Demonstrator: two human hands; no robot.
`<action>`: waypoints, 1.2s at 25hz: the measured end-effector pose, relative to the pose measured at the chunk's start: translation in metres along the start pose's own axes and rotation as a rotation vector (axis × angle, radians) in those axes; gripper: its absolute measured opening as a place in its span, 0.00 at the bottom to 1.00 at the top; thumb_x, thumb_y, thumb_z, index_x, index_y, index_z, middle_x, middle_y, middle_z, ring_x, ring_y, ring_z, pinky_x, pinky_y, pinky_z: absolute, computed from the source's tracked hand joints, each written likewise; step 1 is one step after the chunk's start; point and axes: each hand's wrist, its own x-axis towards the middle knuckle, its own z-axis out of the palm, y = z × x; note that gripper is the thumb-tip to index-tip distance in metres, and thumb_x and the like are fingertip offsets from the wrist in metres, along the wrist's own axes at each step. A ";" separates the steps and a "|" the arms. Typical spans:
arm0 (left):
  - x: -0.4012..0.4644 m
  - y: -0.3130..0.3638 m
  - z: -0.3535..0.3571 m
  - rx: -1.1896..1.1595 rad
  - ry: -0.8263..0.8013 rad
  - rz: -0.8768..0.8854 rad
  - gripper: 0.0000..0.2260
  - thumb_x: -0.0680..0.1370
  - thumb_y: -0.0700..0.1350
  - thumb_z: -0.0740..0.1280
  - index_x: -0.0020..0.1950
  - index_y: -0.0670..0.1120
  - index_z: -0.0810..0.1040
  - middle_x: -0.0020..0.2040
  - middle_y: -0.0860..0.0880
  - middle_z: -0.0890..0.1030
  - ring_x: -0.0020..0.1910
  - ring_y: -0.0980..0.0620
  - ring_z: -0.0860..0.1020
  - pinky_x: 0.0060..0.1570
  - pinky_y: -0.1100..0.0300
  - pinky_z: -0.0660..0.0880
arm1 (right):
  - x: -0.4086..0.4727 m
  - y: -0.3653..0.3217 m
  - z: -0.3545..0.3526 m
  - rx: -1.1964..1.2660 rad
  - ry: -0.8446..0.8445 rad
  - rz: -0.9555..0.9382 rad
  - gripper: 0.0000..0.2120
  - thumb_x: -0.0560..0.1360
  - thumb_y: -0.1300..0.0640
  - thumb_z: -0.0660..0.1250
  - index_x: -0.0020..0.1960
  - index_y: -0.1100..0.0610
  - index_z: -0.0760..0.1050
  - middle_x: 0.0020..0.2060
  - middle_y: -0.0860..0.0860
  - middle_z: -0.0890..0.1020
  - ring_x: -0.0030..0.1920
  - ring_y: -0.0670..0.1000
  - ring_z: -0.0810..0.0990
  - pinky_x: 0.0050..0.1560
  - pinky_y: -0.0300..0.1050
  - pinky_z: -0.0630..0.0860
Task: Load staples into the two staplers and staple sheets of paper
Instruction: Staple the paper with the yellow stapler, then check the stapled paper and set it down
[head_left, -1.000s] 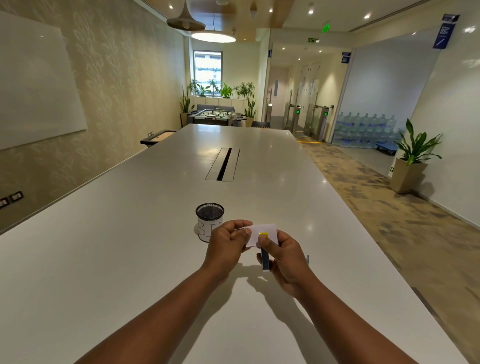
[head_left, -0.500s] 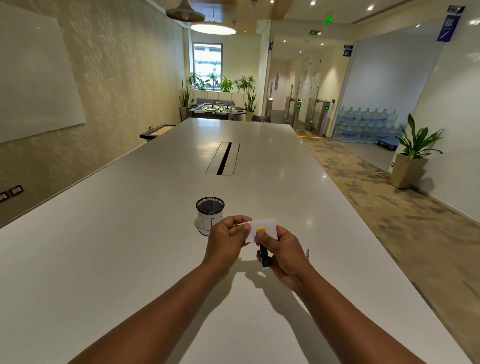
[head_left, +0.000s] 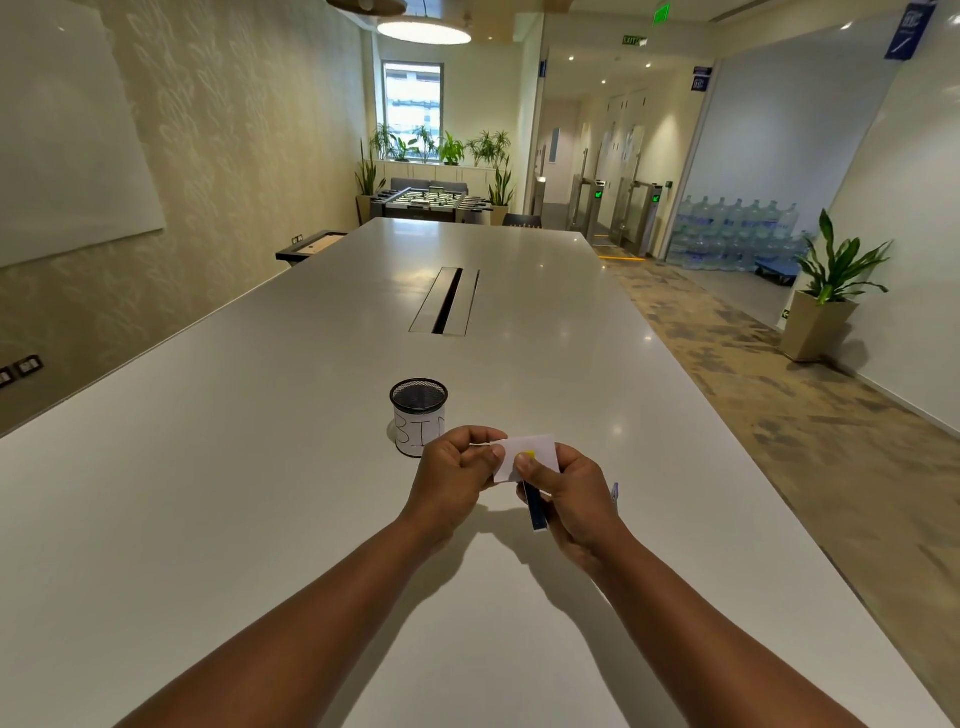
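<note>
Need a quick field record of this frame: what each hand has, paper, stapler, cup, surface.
left hand: left hand pinches the left edge of the paper
right hand: right hand grips the stapler, thumb on its yellow top
paper: small white sheets, held above the table between both hands
stapler: slim dark blue stapler, partly hidden by the right hand and closed over the paper
cup: black mesh cup with a white label, upright, just beyond the left hand
surface: long white table
second stapler: not identifiable

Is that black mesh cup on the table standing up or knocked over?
Upright: the mesh cup stands on its base on the table, round rim facing up.
</note>
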 end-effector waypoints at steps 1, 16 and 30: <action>0.001 -0.001 0.000 -0.002 -0.008 -0.001 0.10 0.80 0.37 0.69 0.47 0.51 0.85 0.46 0.43 0.87 0.45 0.46 0.85 0.49 0.52 0.83 | 0.001 0.001 -0.001 0.000 -0.001 0.000 0.07 0.78 0.63 0.71 0.55 0.61 0.82 0.40 0.53 0.85 0.38 0.52 0.78 0.41 0.45 0.77; 0.011 -0.003 0.009 -0.249 -0.250 -0.215 0.16 0.69 0.44 0.80 0.55 0.43 0.84 0.53 0.40 0.86 0.52 0.45 0.84 0.51 0.58 0.81 | 0.004 0.004 -0.003 -0.082 0.051 -0.037 0.08 0.77 0.62 0.71 0.56 0.59 0.82 0.52 0.62 0.86 0.49 0.57 0.84 0.53 0.50 0.83; 0.020 -0.010 0.003 -0.157 -0.049 -0.361 0.12 0.85 0.47 0.62 0.55 0.41 0.80 0.54 0.41 0.86 0.53 0.46 0.85 0.52 0.53 0.83 | 0.001 0.012 -0.003 -0.212 0.014 0.026 0.11 0.75 0.53 0.75 0.53 0.58 0.83 0.41 0.51 0.86 0.40 0.48 0.83 0.44 0.43 0.78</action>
